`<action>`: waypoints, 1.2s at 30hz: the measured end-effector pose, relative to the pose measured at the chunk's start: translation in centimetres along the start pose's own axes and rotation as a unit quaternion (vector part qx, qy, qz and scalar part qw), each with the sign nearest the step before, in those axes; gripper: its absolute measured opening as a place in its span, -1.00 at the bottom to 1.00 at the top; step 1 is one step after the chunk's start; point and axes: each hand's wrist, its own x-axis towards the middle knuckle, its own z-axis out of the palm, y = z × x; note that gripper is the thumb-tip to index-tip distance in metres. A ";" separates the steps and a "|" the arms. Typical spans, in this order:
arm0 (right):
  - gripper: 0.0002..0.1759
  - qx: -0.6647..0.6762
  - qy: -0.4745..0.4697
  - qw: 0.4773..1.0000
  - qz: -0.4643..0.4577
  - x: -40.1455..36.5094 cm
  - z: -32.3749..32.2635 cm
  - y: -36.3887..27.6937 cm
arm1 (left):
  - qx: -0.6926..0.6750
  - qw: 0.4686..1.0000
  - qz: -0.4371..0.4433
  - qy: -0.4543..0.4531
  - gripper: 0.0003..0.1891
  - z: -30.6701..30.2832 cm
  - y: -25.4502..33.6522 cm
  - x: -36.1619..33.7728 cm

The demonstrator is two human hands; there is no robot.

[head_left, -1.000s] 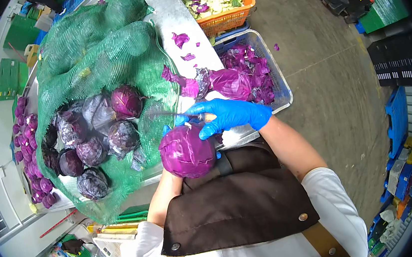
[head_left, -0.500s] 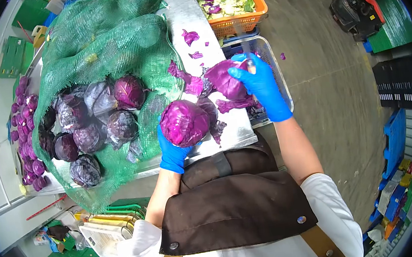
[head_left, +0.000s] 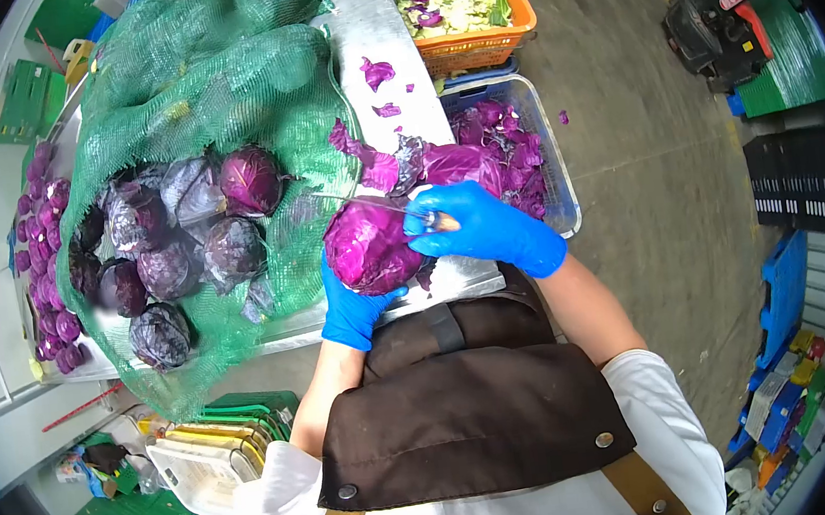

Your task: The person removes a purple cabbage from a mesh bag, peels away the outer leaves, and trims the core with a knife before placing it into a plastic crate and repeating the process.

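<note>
My left hand [head_left: 349, 309], in a blue glove, cradles a red cabbage [head_left: 368, 245] from below, just above the near edge of the metal table [head_left: 363, 21]. My right hand [head_left: 478, 225], also gloved in blue, grips a knife [head_left: 377, 207] whose thin blade lies across the top of that cabbage. Loose purple leaves [head_left: 423, 166] are piled on the table just beyond the cabbage.
An open green net sack [head_left: 204, 88] with several dark red cabbages [head_left: 171, 253] covers the table's left. A clear crate of purple trimmings [head_left: 516, 146] and an orange crate of leaves [head_left: 466, 0] stand to the right. Small purple onions [head_left: 43, 296] line the far left.
My right hand came back from over the trimmings crate to the cabbage, and the knife blade now rests across its top. The outer leaf it carried is gone.
</note>
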 end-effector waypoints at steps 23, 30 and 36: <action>-0.61 0.285 0.116 0.898 0.313 1.8 8.4 10.6 | -0.949 0.308 -0.024 -0.056 -0.34 -3.0 -2.1 -2.9; -0.64 0.161 0.409 0.891 0.115 0.6 3.8 18.0 | -0.192 0.917 -0.142 0.320 -0.39 -19.2 -15.8 -12.0; -0.68 -0.065 0.500 0.863 0.011 -2.2 2.0 17.3 | -0.267 0.729 -0.022 0.630 -0.40 -37.7 -22.3 -21.7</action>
